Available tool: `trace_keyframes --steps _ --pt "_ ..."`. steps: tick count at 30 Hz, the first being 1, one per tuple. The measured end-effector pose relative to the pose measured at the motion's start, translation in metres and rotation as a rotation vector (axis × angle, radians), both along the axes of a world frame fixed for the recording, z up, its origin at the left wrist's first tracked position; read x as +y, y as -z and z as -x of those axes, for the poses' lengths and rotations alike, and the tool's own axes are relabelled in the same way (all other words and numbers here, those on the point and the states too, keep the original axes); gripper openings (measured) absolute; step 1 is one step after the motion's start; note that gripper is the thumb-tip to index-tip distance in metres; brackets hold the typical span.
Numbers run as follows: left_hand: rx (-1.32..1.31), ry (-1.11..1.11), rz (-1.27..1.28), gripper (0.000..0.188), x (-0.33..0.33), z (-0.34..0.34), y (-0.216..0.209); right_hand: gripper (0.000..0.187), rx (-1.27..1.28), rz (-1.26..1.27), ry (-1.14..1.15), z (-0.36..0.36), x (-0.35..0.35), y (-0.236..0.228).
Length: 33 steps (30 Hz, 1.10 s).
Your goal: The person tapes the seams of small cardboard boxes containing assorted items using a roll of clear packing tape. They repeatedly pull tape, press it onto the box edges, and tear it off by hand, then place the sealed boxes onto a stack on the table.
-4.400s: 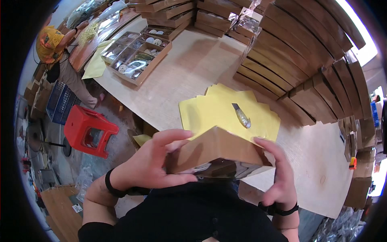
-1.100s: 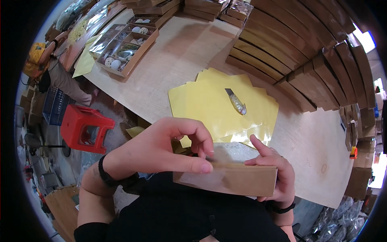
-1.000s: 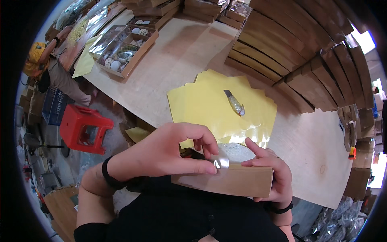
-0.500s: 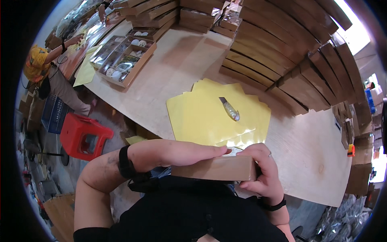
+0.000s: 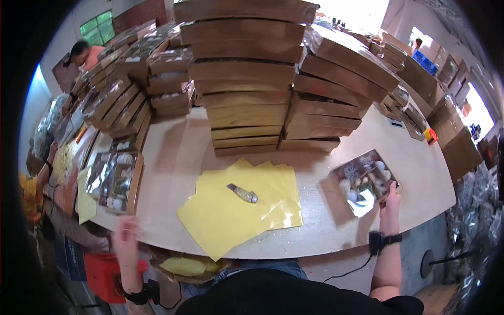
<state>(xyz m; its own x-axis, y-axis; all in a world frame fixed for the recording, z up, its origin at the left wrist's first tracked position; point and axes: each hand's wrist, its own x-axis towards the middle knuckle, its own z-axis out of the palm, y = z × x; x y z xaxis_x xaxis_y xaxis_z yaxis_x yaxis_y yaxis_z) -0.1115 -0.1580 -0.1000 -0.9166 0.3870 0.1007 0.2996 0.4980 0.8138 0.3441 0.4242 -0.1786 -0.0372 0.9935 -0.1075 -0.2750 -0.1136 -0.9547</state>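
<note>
Out to the right, my right hand (image 5: 390,201) grips a shallow cardboard box (image 5: 354,161) by its near right corner. Through its top show compartments with white and brown ornaments (image 5: 380,166). My left hand (image 5: 126,237) is raised at the table's left front edge, smeared by motion; nothing can be made out in it. Close beyond it lies another divided box (image 5: 136,182) of ornaments. Between the hands, yellow sheets (image 5: 226,223) are fanned out on the table, with a utility knife (image 5: 242,193) on top.
Tall stacks of cardboard boxes (image 5: 241,79) fill the far middle of the pale wooden table (image 5: 325,231), with more stacks (image 5: 118,105) at far left. A red stool (image 5: 105,275) stands low at left. An orange tape dispenser (image 5: 430,136) sits at the far right edge.
The box has gone from both hands near my body to my right hand, out over the table's right side. My left hand has let go and moved left. The view has shifted too.
</note>
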Motion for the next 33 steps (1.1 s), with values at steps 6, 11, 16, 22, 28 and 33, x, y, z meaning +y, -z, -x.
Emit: trace_keyframes --steps 6,11,16,22,28,33 --pt "0.305 -1.051 -0.010 0.106 -0.097 0.167 0.076 0.041 -0.056 0.159 0.127 0.050 0.076 0.054" --pt "-0.247 -0.811 -0.089 0.120 -0.065 0.180 0.105 0.093 -1.273 0.041 0.217 0.085 0.085 0.053" --pt "-0.619 -0.274 -0.685 0.080 -0.053 0.150 0.110 0.092 -1.261 -0.403 -0.054 0.044 0.181 0.099" --pt "-0.364 -0.458 -0.867 0.036 -0.082 0.057 0.084 0.071 -0.604 -0.408 0.176 0.088 0.100 0.081" --pt "-0.407 0.078 -0.925 0.072 -0.019 -0.051 0.034 0.080 -0.514 -0.797 -0.584 0.154 -0.125 -0.014" --pt "-0.605 0.604 -0.329 0.091 0.023 -0.106 0.045 0.091 -0.144 -0.303 -1.344 0.156 -0.235 -0.047"
